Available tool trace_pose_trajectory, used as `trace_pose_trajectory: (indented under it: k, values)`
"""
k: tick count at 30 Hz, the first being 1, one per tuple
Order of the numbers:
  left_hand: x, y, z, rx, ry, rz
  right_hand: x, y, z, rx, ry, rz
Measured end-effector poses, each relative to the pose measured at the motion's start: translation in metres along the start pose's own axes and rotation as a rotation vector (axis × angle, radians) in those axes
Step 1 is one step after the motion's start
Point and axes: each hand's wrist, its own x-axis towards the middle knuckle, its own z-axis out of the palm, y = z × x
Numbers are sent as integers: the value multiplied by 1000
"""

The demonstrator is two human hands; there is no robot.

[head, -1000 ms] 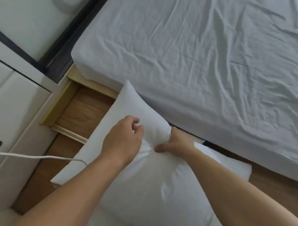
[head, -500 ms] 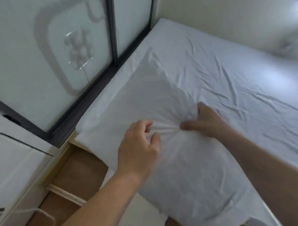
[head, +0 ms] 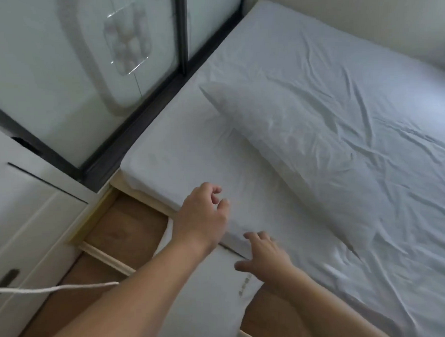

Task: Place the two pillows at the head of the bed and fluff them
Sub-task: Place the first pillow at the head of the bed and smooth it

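Both the left hand [head: 201,217] and right hand [head: 263,252] hover empty, fingers loose, near the bed's near-left edge, while the soft white fabric pillow [head: 299,150] lies diagonally on the wrinkled white bedsheet [head: 364,75]; light and limp, it looks best gripped at its corners.

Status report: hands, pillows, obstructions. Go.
Left hand open, empty. Right hand open, empty, over second pillow on the floor beside the bed. First pillow lies on the bed. White cord left of second pillow.
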Motion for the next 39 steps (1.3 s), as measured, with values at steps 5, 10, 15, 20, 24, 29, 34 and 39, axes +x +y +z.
trace_pose_trajectory:
  k: [5, 10, 15, 20, 24, 29, 34, 39]
  values:
    - [-9, -67, 9, 18, -39, -74, 2, 6, 68, 25, -94, 31]
    - [-13, -152, 26, 64, -37, -104, 10, -1, 166, -33, -254, -8]
    - [-16, -294, 67, 369, -149, -232, 41, -9, 262, 206, -110, 267]
    - [-41, -423, 132, 561, -393, -411, 55, -23, 357, 541, 99, 539]
    - [-30, -457, 174, 533, -193, -258, 86, -22, 390, 562, 330, 540]
    - [-43, -429, 153, 496, -162, -108, 63, -26, 359, 491, 370, 437]
    - [-86, -330, 60, 368, -142, -82, -27, -66, 255, 483, 356, 355]
    - [-36, -131, -32, 274, -12, 157, -56, -85, 23, 472, 591, 199]
